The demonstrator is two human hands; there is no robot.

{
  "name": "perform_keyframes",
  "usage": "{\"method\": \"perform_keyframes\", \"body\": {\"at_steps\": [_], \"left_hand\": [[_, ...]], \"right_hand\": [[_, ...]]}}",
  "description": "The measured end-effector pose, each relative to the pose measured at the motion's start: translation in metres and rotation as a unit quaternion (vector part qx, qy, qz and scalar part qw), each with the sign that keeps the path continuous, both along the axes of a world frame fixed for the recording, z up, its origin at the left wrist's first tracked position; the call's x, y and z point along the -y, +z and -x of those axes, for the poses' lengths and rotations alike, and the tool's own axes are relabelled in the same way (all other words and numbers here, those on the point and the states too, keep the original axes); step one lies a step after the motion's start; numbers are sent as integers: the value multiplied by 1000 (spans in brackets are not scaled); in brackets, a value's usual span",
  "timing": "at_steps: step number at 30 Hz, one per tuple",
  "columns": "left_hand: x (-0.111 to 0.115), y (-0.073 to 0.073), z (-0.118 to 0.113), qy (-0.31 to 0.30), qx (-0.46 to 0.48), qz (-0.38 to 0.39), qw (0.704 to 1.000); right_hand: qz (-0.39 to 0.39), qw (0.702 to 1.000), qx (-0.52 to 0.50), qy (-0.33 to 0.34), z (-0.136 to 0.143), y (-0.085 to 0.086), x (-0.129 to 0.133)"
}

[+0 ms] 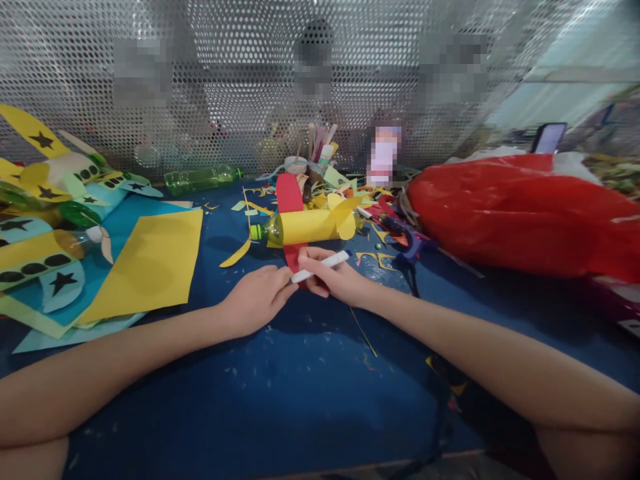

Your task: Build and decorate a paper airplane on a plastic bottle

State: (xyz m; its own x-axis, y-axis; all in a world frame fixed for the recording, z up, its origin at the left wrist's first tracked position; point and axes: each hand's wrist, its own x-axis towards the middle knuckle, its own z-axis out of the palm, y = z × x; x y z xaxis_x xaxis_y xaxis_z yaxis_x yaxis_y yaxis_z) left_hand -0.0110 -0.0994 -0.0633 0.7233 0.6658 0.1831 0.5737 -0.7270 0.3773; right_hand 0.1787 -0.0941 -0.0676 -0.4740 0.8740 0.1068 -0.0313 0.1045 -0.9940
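A bottle plane wrapped in yellow paper [310, 227] lies on its side at the middle of the blue table [280, 400]. Its green cap points left, and a red wing [289, 193] crosses its body. My right hand [333, 277] is closed around a white marker [327, 261] over the wing's near end. At the marker's left end, my left hand [257, 297] has its fingers pressed together beside the red wing; the fingertips partly hide what they touch. A curved yellow strip [236, 253] sits near the cap.
Finished bottle planes [65, 173] and yellow paper [155, 260] lie left. A green bottle [203, 179] lies at the back. Paper scraps, purple-handled scissors [413, 245] and a large red bag [520, 213] are at right, before a perforated metal screen [250, 73].
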Motion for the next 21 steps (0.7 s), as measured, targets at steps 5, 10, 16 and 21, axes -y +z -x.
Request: {"method": "perform_keyframes", "body": {"at_steps": [5,10,16,21], "left_hand": [[3,-2,-1,-1,-58,-67,996],[-1,1,2,-50,-22,2,999],[-2,15,3,-92,44,118,988],[1,18,5,-100,57,148,982]], "right_hand": [[7,999,53,9,-1,2,2],[13,998,67,6,-4,4,4],[-11,996,84,17,-4,15,10],[-18,993,108,35,-4,27,11]]}}
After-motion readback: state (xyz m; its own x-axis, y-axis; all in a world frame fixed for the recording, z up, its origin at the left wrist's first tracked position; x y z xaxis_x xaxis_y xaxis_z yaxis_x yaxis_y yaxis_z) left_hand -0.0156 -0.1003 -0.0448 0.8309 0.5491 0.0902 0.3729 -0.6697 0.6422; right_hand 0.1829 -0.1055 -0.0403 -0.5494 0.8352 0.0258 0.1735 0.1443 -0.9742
